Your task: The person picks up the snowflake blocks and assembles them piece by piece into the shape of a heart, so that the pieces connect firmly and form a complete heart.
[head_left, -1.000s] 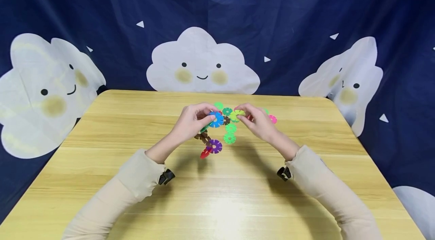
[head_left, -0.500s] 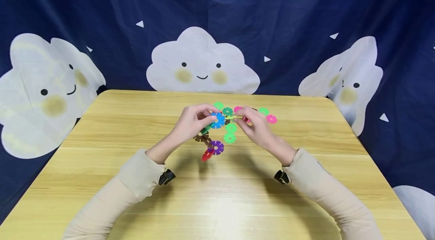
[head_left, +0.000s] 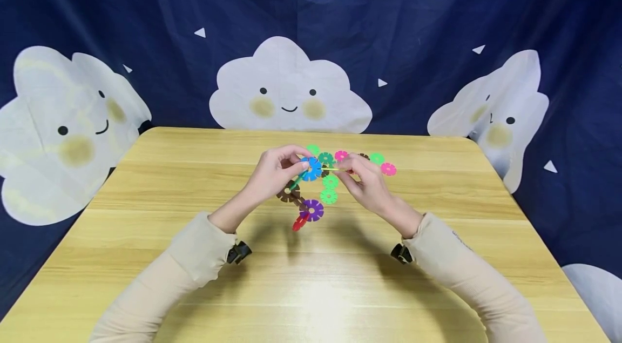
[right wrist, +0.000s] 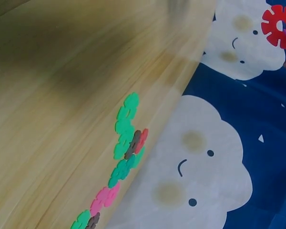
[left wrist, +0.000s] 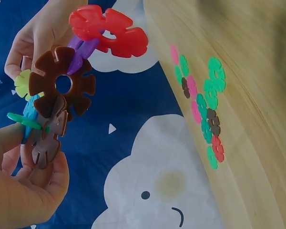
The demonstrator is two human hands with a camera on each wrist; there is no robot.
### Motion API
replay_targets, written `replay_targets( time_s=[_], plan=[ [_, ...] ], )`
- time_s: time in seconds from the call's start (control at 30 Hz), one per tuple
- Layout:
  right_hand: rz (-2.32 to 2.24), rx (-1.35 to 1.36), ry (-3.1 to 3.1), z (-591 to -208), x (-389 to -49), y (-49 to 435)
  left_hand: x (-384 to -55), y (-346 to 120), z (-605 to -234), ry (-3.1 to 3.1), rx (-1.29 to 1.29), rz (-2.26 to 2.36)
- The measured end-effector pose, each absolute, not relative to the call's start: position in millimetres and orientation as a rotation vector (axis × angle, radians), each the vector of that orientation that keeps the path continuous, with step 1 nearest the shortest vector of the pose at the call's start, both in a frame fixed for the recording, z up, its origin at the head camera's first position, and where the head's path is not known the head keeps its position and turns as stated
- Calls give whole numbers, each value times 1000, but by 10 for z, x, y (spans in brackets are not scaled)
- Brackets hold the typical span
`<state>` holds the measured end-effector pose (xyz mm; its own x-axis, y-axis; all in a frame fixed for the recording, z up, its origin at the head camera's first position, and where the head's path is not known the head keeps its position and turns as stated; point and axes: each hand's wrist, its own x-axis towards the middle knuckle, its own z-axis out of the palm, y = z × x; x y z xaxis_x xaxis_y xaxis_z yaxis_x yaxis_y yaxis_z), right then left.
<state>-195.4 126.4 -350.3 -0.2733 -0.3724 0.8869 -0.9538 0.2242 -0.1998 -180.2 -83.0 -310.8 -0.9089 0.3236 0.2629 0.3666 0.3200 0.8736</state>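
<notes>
Slotted plastic snowflake discs are joined into a chain, held up above the table. My left hand (head_left: 272, 174) pinches it by the blue disc (head_left: 311, 169) at its upper end. From there a green disc (left wrist: 24, 120), brown discs (left wrist: 88, 86), a purple disc (head_left: 312, 210) and a red disc (left wrist: 128, 40) hang down. My right hand (head_left: 367, 182) pinches a yellow disc (left wrist: 22, 84), edge-on, at the blue disc's right side. Whether their slots are engaged I cannot tell. In the right wrist view only the chain's red disc (right wrist: 275, 26) and a bit beside it show.
Behind the hands, loose discs lie on the wooden table (head_left: 311, 278), among them light green (head_left: 329, 196), dark green (head_left: 325, 159), pink (head_left: 388, 169) and brown ones. A dark blue curtain (head_left: 413, 24) with cloud prints hangs beyond the table's far edge.
My right hand has turned the yellow disc from face-on to edge-on and brought it left against the blue disc. The hanging chain has swung slightly to the right.
</notes>
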Motion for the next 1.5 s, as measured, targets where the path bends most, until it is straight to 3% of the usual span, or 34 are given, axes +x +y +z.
replay_targets(
  time_s=[0.83,1.23,1.5],
  plan=[
    [746,1231,-1662,-3448,-1923,1242,-1736,-711,-3099,-2450,-647,-1829],
    [727,1278,-1628,-3396,-1981,1224,-1769,-611,-3088,-2339,-514,-2031],
    [717,1369,-1601,-3348,-1987,1232,-1767,-576,-3057,-2400,-598,-1890]
  ],
)
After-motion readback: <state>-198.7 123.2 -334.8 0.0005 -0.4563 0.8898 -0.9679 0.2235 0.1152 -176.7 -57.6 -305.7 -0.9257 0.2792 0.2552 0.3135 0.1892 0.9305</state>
